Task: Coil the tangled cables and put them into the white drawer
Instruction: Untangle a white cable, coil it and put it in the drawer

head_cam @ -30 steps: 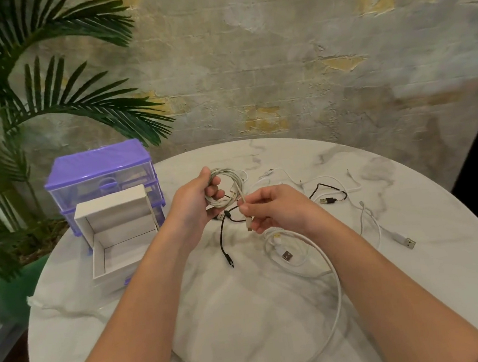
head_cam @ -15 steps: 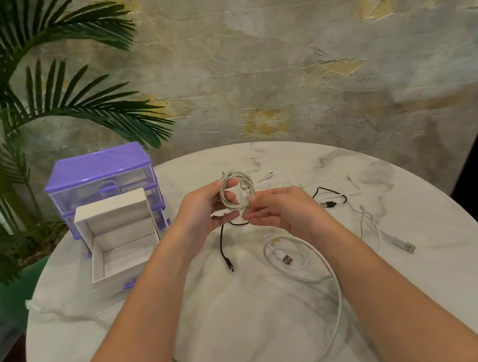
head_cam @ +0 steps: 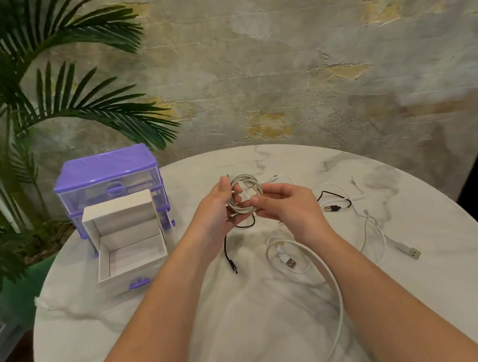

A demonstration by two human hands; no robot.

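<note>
One thick white cable (head_cam: pixel 328 286) loops nearest on the round marble table (head_cam: pixel 424 323). Past it, the left hand (head_cam: pixel 216 212) and right hand (head_cam: pixel 287 205) both grip one small round white coil (head_cam: pixel 243 193). One black cable (head_cam: pixel 334 203) lies right; one square white drawer (head_cam: pixel 125 237) stands open left.

hands (head_cam: pixel 214 210): 2 | white drawer (head_cam: pixel 129 245): 1 (open) | coiled cable (head_cam: pixel 245 195): 1

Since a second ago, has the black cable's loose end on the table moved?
No. The black cable's plug lies in the same spot on the table, between the white drawer and the thick white cable's USB plug.
</note>
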